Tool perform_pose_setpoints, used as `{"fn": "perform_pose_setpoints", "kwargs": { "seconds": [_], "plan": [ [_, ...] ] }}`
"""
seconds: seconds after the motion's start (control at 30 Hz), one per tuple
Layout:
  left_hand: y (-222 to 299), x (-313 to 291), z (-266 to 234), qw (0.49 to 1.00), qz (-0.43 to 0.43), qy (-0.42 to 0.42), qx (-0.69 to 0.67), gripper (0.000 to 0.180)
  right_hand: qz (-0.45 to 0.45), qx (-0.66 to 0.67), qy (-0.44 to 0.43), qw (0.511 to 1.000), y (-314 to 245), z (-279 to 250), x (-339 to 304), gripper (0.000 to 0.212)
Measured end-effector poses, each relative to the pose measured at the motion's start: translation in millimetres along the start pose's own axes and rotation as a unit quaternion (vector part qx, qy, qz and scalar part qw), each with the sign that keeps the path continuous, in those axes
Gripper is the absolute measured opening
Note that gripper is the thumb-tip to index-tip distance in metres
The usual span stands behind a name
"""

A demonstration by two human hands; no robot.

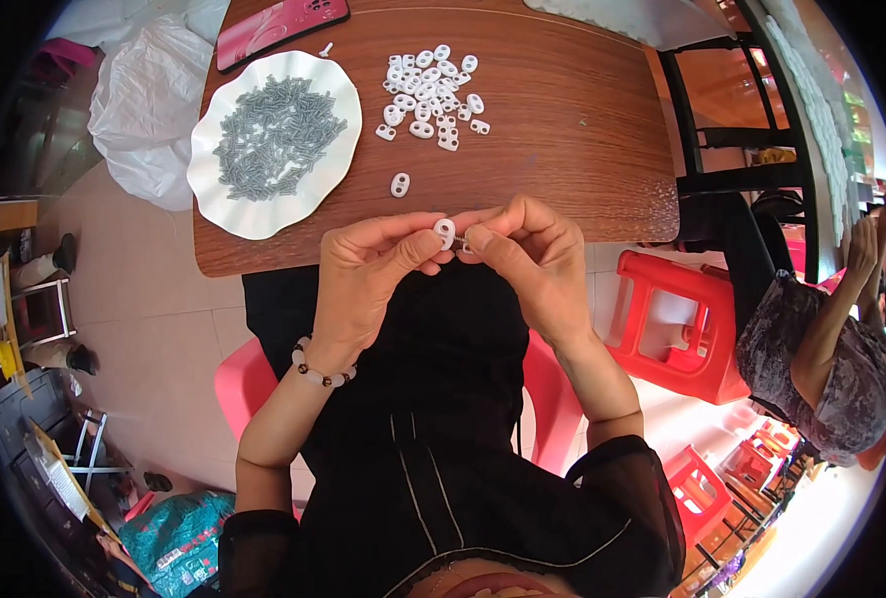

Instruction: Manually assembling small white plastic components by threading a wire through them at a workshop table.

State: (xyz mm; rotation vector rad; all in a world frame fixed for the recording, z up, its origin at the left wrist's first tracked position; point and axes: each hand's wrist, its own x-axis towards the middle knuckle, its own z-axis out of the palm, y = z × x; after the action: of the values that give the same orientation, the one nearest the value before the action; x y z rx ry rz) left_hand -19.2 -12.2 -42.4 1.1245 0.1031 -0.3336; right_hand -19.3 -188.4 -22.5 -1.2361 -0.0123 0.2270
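Note:
Close to the table's near edge, my left hand (368,261) pinches a white two-hole cord-lock piece (444,228) between thumb and fingertips. My right hand (531,249) is closed beside it, thumb against fingers, on a small white plastic part (467,246) mostly covered by the fingertips. The two parts are very close together; whether they touch, I cannot tell. A single white two-hole piece (400,185) lies on the table just beyond my hands. Farther back is a loose pile of similar white pieces (425,97). Many small metal springs (278,135) fill a white scalloped plate (335,189) at left.
The brown wooden table (562,120) carries a pink phone (278,28) and a tiny white part (326,49) behind the plate. A white plastic bag (149,110) hangs at the left. Red stools (682,324) and another person (822,359) are at right.

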Motion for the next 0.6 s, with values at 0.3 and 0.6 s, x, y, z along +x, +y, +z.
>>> {"fn": "perform_pose_setpoints", "kwargs": {
  "seconds": [0.3,0.6],
  "plan": [
    [2,-3,4,0.999,0.036,-0.003,0.031,0.020,0.004,0.030,-0.018,0.999,0,2,-1,0.007],
    [21,-10,-1,0.996,-0.021,-0.082,0.016,0.018,-0.007,0.003,-0.084,0.996,1,-8,-5,0.029]
  ]
}}
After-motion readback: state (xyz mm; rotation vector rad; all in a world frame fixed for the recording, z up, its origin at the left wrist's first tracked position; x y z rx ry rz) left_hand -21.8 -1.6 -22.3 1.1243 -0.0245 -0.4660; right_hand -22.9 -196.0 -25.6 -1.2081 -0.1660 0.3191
